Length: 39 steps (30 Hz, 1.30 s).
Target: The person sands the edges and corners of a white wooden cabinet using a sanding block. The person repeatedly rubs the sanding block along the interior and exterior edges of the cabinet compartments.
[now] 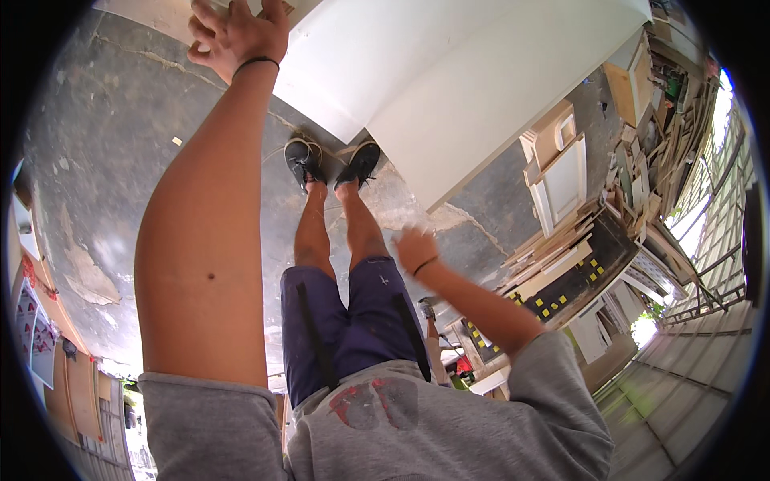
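Note:
My left arm stretches forward to the upper left, and my left hand (241,36) is beside the left edge of a large white panel (473,80). Its visible fingers are spread and bent, with nothing seen in them; the tips run off the top of the picture. A pale board (152,20) lies just past that hand. My right hand (415,247) is smeared by motion, low in front of my thighs and short of the panel's near right corner. Whether its fingers are closed cannot be made out.
Cracked grey concrete floor (96,136) surrounds my black shoes (305,160). Rightward are white-and-wood frame pieces (557,180), stacked wooden strips (553,256) and a heap of offcuts (642,176). Another person's leg (431,321) shows behind me. Boards (76,393) lean at the far left.

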Each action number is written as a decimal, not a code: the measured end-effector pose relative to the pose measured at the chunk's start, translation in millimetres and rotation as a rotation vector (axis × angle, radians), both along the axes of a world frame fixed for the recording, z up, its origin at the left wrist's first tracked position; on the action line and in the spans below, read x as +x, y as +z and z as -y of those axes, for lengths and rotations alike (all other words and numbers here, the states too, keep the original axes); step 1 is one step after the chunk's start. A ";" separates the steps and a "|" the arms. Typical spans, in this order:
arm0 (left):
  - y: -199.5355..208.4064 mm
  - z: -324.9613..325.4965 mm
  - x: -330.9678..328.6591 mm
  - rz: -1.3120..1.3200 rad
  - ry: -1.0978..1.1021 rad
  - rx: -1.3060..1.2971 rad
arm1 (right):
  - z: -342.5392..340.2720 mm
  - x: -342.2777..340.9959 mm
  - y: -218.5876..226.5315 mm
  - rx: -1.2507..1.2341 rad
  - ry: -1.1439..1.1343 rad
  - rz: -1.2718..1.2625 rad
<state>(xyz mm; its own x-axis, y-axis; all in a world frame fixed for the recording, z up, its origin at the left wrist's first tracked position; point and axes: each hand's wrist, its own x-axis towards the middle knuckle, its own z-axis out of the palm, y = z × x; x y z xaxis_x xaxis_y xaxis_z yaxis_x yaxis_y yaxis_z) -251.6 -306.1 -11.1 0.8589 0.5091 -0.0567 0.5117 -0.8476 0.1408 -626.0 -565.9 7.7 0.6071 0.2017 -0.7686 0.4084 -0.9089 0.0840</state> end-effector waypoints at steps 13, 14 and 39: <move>-21.5 -1.2 8.6 0.021 -0.039 0.052 | 148.5 180.7 29.2 -0.092 0.052 0.424; -43.9 -20.1 14.1 0.077 -0.068 0.093 | 122.4 152.0 18.3 -0.022 0.121 0.444; 7.7 364.0 -191.4 -0.208 -0.237 -0.824 | 241.9 -176.1 36.5 0.472 -1.056 -0.135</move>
<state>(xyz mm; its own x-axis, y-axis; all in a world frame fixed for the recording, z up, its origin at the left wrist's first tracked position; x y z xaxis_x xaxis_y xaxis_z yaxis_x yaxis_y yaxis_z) -443.0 -670.2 -3.3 0.8680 0.0474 -0.4943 0.4188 -0.6049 0.6773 -802.1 -807.8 44.3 0.5631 -0.0724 -0.8232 -0.5906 -0.7320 -0.3396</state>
